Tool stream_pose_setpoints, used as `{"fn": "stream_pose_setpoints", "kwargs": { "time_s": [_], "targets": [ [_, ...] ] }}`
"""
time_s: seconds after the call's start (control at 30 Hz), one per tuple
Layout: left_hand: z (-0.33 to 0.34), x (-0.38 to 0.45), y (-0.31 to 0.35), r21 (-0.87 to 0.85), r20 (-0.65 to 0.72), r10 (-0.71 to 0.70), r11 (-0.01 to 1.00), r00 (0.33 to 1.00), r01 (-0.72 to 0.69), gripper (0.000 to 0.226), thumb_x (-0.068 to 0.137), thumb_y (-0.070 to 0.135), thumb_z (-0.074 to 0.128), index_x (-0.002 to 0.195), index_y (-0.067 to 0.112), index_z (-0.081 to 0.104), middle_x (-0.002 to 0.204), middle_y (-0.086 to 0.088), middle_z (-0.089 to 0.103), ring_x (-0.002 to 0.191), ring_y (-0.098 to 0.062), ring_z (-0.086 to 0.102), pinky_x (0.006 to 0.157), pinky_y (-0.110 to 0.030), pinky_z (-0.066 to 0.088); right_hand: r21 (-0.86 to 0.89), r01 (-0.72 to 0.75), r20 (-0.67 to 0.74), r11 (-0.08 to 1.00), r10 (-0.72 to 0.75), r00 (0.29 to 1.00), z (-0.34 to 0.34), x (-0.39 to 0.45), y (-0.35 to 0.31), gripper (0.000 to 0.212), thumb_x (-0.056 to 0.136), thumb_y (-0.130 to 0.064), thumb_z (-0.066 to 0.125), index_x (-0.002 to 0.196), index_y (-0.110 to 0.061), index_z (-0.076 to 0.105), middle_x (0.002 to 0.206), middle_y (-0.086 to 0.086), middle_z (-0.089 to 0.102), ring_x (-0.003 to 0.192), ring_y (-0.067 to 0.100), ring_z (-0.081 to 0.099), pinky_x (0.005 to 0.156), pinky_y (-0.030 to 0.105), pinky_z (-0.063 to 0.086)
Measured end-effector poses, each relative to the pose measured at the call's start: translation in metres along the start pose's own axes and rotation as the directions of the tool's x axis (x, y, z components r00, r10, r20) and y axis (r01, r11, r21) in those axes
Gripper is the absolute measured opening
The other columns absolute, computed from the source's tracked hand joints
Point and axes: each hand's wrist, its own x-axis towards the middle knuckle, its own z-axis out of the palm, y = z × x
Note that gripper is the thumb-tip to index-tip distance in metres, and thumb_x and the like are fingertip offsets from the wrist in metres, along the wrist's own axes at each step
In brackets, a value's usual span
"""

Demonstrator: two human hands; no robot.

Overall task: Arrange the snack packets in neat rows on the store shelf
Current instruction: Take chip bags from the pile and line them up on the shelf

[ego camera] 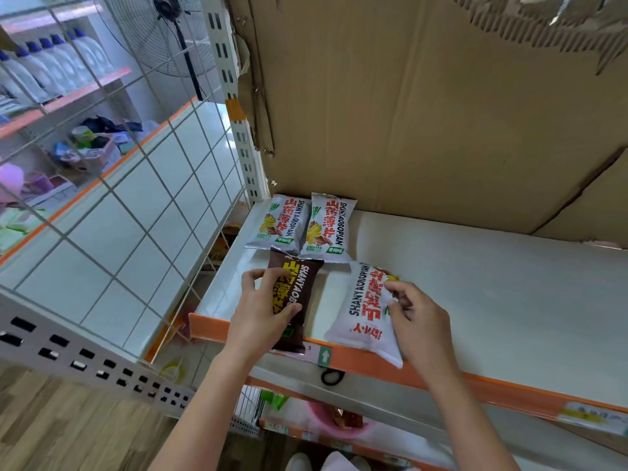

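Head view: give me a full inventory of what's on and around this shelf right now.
white snack packets: 3, white with red lettering; two side by side at the back left, one at the front edge under the right hand
brown snack packet: 1, dark brown with yellow lettering; front left
shelf: 1, white with an orange front strip
cardboard: brown, backing the shelf
wire grid: white, left side
bottles: white with blue caps, far left shelf
left hand: grips the brown packet
right hand: pinches the front white packet
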Motion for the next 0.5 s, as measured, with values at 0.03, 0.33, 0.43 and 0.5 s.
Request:
{"fn": "stream_pose_setpoints", "kwargs": {
  "time_s": [0.03, 0.33, 0.43, 0.5],
  "targets": [
    [0.0, 0.0, 0.0, 0.002, 0.0, 0.002, 1.0, 1.0, -0.002, 0.047, 0.084, 0.032, 0.066, 0.124, 0.035, 0.043, 0.128, 0.006, 0.028, 0.096, -0.013, 0.053, 0.077, -0.034, 0.053, -0.033, 0.01, -0.003, 0.999, -0.01, 1.0, -0.001, -0.001, -0.001, 0.027, 0.089, -0.003, 0.054, 0.108, -0.017, 0.066, 0.104, 0.003, 0.067, 0.087, 0.016, 0.062, 0.079, 0.026, 0.049],
    [-0.002, 0.0, 0.001, -0.032, -0.025, 0.023, 0.999, 0.999, -0.024, 0.045, 0.083, 0.029, 0.068, 0.122, 0.034, 0.047, 0.123, 0.007, 0.031, 0.094, -0.01, 0.05, 0.077, -0.028, 0.049, -0.439, 0.483, 0.53, 0.758, -0.216, 0.82, -0.01, 0.015, -0.01, 0.061, 0.087, -0.019, 0.062, 0.137, -0.044, 0.037, 0.153, -0.012, 0.005, 0.137, 0.011, 0.003, 0.112, 0.035, 0.019],
    [-0.004, 0.0, 0.001, -0.05, -0.035, 0.027, 0.998, 0.999, -0.028, 0.045, 0.082, 0.027, 0.07, 0.122, 0.032, 0.05, 0.12, 0.007, 0.033, 0.094, -0.007, 0.046, 0.074, -0.022, 0.047, -0.444, 0.492, 0.668, 0.749, -0.089, 0.739, -0.013, 0.021, -0.015, 0.072, 0.087, -0.031, 0.057, 0.144, -0.045, 0.015, 0.155, -0.016, -0.001, 0.139, 0.011, 0.003, 0.111, 0.036, 0.018],
    [-0.007, 0.0, 0.0, -0.043, -0.05, 0.026, 0.999, 0.998, -0.028, 0.045, 0.082, 0.026, 0.07, 0.121, 0.031, 0.05, 0.117, 0.007, 0.034, 0.094, -0.005, 0.045, 0.068, -0.014, 0.043, -0.474, 0.447, 0.644, 0.759, -0.047, 0.763, -0.013, 0.022, -0.019, 0.072, 0.083, -0.041, 0.056, 0.145, -0.041, 0.017, 0.15, -0.009, 0.014, 0.135, 0.015, 0.014, 0.107, 0.035, 0.022]
  ]
}}
